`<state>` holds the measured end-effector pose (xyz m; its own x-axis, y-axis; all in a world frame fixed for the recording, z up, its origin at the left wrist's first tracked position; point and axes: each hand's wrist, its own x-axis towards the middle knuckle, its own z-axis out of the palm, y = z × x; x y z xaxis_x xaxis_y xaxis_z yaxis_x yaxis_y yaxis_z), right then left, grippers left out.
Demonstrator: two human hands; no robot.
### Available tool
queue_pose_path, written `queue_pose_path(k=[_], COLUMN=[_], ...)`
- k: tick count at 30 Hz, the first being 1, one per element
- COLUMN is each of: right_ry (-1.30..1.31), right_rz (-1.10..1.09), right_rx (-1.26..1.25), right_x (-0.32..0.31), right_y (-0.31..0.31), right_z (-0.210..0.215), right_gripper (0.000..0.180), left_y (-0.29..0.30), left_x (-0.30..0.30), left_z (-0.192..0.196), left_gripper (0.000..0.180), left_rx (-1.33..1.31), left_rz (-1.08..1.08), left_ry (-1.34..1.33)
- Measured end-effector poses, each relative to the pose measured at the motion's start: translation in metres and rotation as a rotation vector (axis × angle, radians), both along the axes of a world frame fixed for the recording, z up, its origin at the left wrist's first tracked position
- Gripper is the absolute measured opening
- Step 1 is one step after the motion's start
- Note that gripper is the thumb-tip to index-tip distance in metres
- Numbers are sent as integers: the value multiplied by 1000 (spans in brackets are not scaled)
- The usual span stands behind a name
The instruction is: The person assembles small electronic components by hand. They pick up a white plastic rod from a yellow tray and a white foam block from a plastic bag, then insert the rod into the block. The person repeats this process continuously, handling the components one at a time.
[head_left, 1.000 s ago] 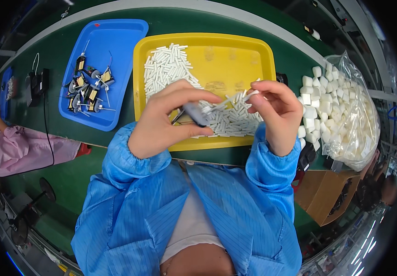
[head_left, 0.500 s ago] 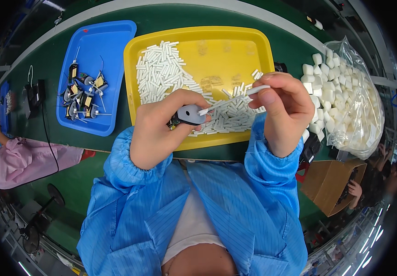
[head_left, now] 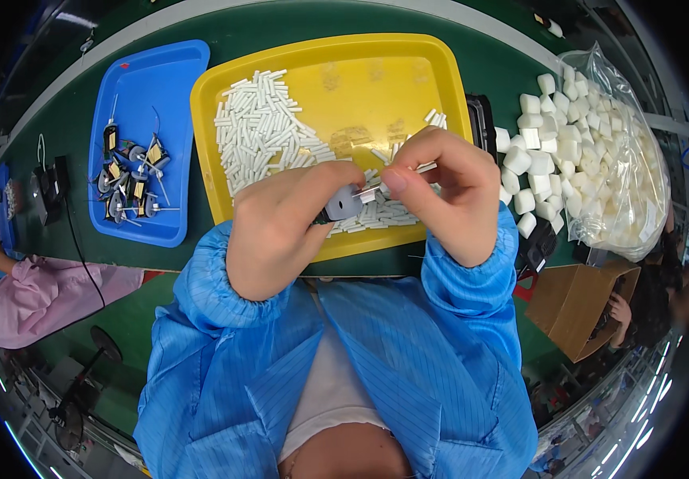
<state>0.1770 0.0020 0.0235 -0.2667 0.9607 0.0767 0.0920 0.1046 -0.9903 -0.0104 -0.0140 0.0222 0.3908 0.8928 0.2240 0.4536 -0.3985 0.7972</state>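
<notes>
My left hand [head_left: 276, 223] is closed around a small device with a rounded grey cap [head_left: 343, 204] that has a dark hole. A short white sleeve [head_left: 369, 195] and a thin stem stick out of the cap to the right. My right hand [head_left: 454, 190] pinches the stem close to the cap, thumb against forefinger. Its fingers hide most of what they grip. Both hands are above the front of a yellow tray [head_left: 376, 68]. Many short white sticks [head_left: 256, 128] lie heaped in that tray, mostly along its left and front.
To the left, a blue tray [head_left: 165, 76] holds several similar devices with stems. White foam pieces [head_left: 532, 160] spread from a clear plastic bag [head_left: 627, 184] at the right. Below the bag stands a cardboard box [head_left: 572, 311], with another person's hand [head_left: 619, 310] at it. A pink-sleeved person [head_left: 49, 299] is at far left.
My right hand has moved left and slightly down along the stem, from its far end to near the grey cap. My left hand still grips the device. The view has shifted slightly.
</notes>
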Motion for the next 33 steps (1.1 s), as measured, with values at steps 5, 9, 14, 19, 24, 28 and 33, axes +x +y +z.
queue_pose_path(k=[5,9,14,19,24,28,33], right_ry=[115,-69,-1066,-1378,-1071,-381,237], right_rz=[-41,59,-297,-142,-316,-264,-118], right_rx=[-50,13,472,286,308,-14,-174], right_x=[2,18,108,151,169,122,69], right_y=[-4,1,26,34,47,33,14], right_z=[-20,-21,-16,-48,-55,-14,-2], right_gripper=[12,11,17,23,28,32,34], left_y=[1,8,16,22,21,20,15], left_x=[15,25,24,18,19,14,13], left_z=[-2,-11,-17,-22,-21,-22,-29], left_gripper=[44,33,37,37,31,26,30], left_rx=[85,-169,-568,-720,-755,-807,-632], left_rz=[0,-8,-4,-56,-34,-18,-44], left_ry=[37,-115,-307,-369,-356,-565,-660])
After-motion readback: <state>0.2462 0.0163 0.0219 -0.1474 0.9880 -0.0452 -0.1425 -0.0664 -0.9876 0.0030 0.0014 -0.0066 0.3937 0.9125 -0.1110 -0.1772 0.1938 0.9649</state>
